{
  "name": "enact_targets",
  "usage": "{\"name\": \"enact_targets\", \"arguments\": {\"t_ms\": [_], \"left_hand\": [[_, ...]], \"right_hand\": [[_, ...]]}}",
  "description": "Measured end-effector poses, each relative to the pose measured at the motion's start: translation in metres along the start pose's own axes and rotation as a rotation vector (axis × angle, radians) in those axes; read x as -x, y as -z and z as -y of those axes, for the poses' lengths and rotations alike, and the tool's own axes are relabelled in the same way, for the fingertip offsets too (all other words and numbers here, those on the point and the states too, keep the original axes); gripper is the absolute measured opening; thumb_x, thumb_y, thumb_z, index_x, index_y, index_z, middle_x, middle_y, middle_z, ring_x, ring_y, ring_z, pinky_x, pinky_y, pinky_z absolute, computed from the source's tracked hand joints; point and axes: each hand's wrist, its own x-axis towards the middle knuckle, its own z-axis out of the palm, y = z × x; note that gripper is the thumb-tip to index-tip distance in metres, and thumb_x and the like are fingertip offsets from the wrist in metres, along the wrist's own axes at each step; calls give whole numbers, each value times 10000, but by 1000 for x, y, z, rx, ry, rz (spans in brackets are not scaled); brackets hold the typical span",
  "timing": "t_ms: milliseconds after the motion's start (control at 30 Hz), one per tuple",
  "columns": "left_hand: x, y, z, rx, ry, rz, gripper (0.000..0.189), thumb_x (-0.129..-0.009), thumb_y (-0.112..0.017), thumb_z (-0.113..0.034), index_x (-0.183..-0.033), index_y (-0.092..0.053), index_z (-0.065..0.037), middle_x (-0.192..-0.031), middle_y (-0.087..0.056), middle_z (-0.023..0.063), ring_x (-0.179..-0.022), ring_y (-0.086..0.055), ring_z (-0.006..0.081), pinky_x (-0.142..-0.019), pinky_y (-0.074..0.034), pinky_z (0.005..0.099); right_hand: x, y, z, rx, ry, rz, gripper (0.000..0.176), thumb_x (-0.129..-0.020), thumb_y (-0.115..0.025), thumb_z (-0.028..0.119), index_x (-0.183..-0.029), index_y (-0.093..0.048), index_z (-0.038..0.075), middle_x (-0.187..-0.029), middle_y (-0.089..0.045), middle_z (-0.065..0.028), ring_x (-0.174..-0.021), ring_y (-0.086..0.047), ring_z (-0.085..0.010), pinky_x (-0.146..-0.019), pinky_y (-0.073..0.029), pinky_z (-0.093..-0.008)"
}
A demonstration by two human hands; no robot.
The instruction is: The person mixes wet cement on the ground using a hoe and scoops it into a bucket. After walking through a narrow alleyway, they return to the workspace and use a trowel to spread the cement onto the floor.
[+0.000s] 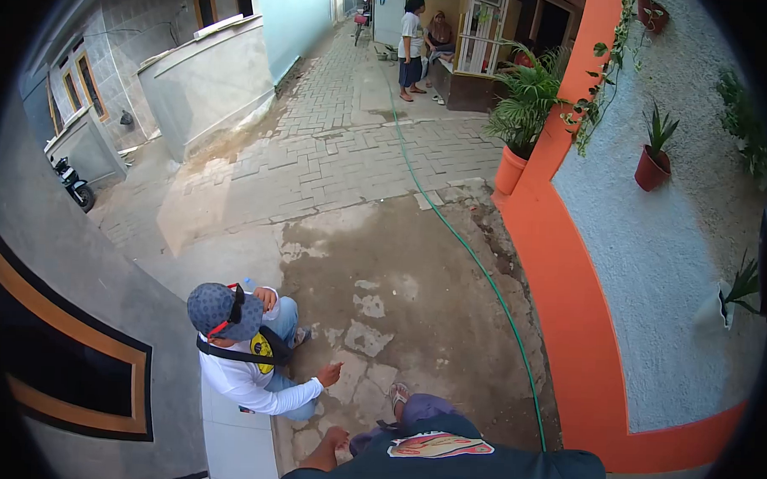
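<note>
soft daylight, faint shadows, strong fisheye bending (black corners too), distant figures soft

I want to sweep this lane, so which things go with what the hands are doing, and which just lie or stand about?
At the hands:
- bare left hand
- purple-grey cloth shorts, nearest it

Lying or standing about:
- long green hose
- round orange plant pot
- black motorcycle

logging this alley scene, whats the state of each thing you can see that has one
Green hose: uncoiled, lying along the ground
Motorcycle: parked, standing
Palm: potted, upright
Cap: worn
Sunglasses: up on the cap
Black strap: slung across back
Wall pot: planted
</note>
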Motion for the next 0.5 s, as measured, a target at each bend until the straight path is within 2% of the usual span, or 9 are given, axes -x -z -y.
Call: {"name": "enact_targets", "arguments": {"t_ms": [67,100,233,267,333,400,467,500], "left_hand": [[-1,16,-14,490,638,29,172,-925,-528,-237,-927,-618,-90,-728,-598,73,-598,-558,196,-561,-483,382],[-1,32,-21,600,650,25,164,-925,-529,-233,-933,-617,-95,-734,-602,72,-601,-563,194,-560,-485,382],[-38,149,-89,800,320,-69,134,-925,-533,-216,-955,-613,-113,-755,-616,66,-615,-583,188,-557,-495,380],[-51,181,-109,827,259,-83,128,-925,-534,-211,-960,-613,-117,-761,-620,64,-618,-587,187,-556,-497,379],[-83,239,-137,869,170,-98,117,-924,-536,-203,-971,-611,-126,-771,-627,61,-625,-597,184,-555,-502,378],[-121,306,-168,906,107,-88,109,-924,-538,-194,-982,-609,-135,-782,-635,58,-632,-607,181,-553,-507,377],[-168,395,-197,909,55,-110,107,-924,-539,-190,-988,-608,-139,-788,-638,57,-636,-612,180,-552,-509,377],[-194,439,-203,540,-45,-227,99,-891,-561,-192,-922,-628,-127,-789,-652,63,-654,-628,182,-571,-518,368]], "right_hand": [[11,-52,6,-3,-9,3,311,-878,-504,392,-746,-401,130,-684,-437,-71,-671,-455,-227,-614,-406,-432],[15,-76,9,-2,-9,3,310,-881,-499,397,-756,-407,129,-693,-445,-75,-682,-462,-230,-623,-412,-432],[2,-183,21,5,-30,86,311,-896,-479,416,-795,-430,126,-731,-476,-89,-729,-491,-241,-657,-435,-432],[-22,-211,27,6,-93,206,313,-900,-474,421,-804,-436,126,-741,-484,-93,-740,-498,-244,-666,-440,-432],[6,-273,50,25,-307,449,370,-879,-523,481,-824,-411,133,-779,-483,-70,-767,-498,-237,-688,-440,-428],[45,-368,43,2,-32,197,376,-871,-532,484,-833,-415,128,-787,-485,-75,-769,-497,-242,-691,-439,-432],[78,-459,41,6,56,129,383,-863,-541,486,-842,-419,123,-794,-486,-79,-771,-497,-246,-693,-438,-435],[92,-497,40,4,71,113,387,-860,-545,487,-847,-420,120,-798,-487,-81,-772,-497,-249,-694,-437,-437]]}}
